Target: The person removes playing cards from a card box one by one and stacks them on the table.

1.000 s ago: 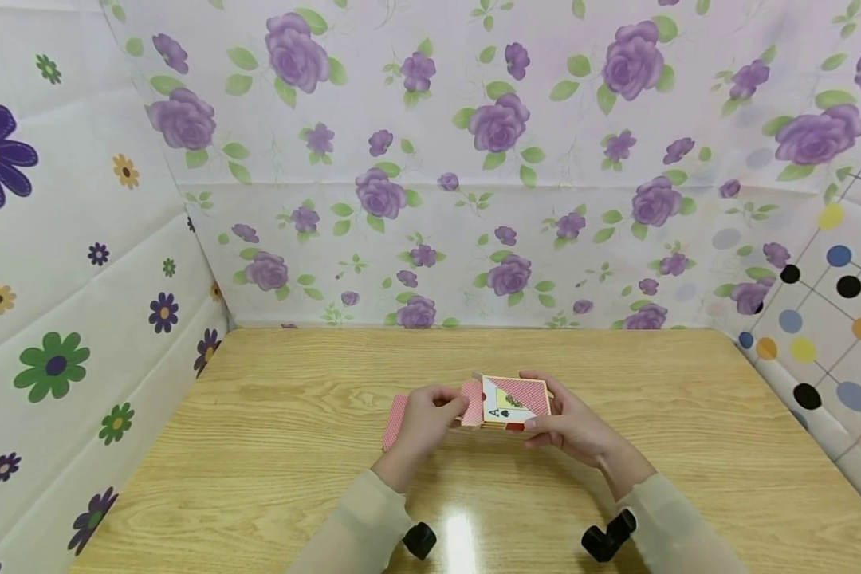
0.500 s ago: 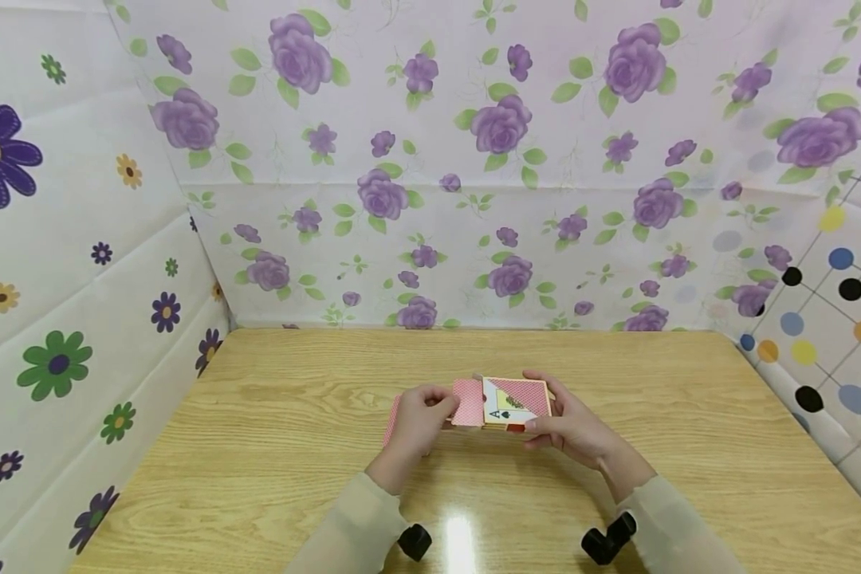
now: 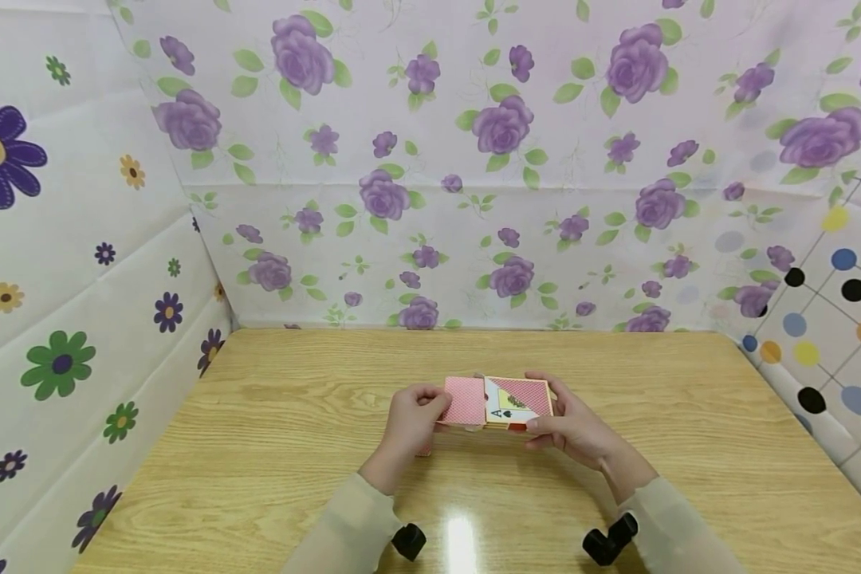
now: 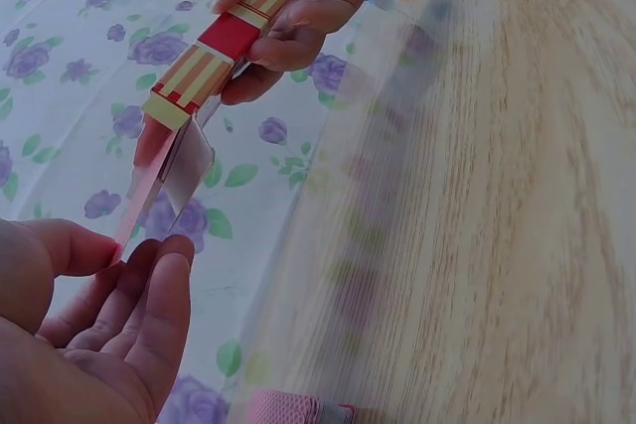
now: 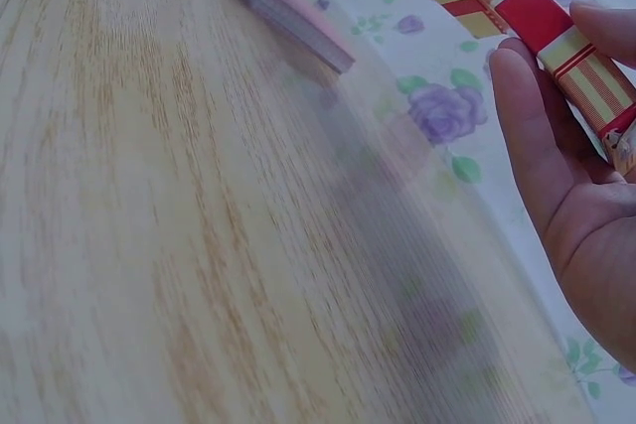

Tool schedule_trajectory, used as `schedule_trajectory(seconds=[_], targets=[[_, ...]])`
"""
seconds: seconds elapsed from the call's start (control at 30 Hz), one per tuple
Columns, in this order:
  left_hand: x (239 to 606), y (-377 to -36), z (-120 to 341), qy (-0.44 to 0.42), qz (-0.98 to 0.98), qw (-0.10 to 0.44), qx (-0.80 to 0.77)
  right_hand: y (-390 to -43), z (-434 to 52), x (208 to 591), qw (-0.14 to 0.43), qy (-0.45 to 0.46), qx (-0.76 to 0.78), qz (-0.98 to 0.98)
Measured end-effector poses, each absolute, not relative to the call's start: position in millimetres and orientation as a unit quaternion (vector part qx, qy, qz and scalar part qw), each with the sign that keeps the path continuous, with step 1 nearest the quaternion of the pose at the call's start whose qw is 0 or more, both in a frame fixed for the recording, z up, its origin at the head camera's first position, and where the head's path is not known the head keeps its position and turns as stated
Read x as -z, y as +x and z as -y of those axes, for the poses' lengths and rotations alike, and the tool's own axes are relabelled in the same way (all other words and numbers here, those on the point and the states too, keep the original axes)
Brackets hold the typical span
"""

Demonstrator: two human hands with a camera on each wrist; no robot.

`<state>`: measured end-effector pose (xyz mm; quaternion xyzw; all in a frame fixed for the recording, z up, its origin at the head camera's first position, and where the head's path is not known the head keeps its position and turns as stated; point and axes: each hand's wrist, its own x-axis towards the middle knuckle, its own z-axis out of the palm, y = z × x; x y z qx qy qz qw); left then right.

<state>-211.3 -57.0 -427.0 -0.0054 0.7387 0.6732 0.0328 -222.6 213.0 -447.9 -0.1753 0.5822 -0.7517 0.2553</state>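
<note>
My right hand (image 3: 574, 426) holds a card box (image 3: 518, 400) above the table, thumb on the near side and fingers round the far end. The box shows an ace of spades and a red pattern; striped sides show in the wrist views. From its left end sticks a stack of red-backed playing cards (image 3: 464, 400), part of it inside the box. My left hand (image 3: 410, 418) pinches the outer end of those cards between thumb and fingers. A pale box flap (image 4: 189, 171) hangs below them. Another deck of cards (image 5: 298, 17) lies on the table, mostly hidden behind my left hand in the head view.
The wood-grain table (image 3: 294, 383) is bounded at the back by a cloth with purple roses (image 3: 509, 279), and at the sides by other patterned cloths. Black wrist mounts (image 3: 409, 542) sit at both sleeves near the table's front.
My left hand has moved left, drawing the cards farther out of the box, so more of their red backs shows. The right hand and box have hardly moved. The deck on the table is now more covered.
</note>
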Motion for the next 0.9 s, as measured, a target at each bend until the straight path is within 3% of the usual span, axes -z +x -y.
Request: schedule_trajectory(seconds=[0.53, 0.9], targets=[[423.2, -213.4, 66.8, -0.009, -0.732, 0.036, -0.681, -222.1, -214.6, 448.0, 0.255, -0.182, 0.753, -0.578], [397.5, -203.5, 75.4, -0.023, -0.726, 0.04, -0.686, -221.5, -215.3, 447.4, 0.253, -0.181, 0.751, -0.582]])
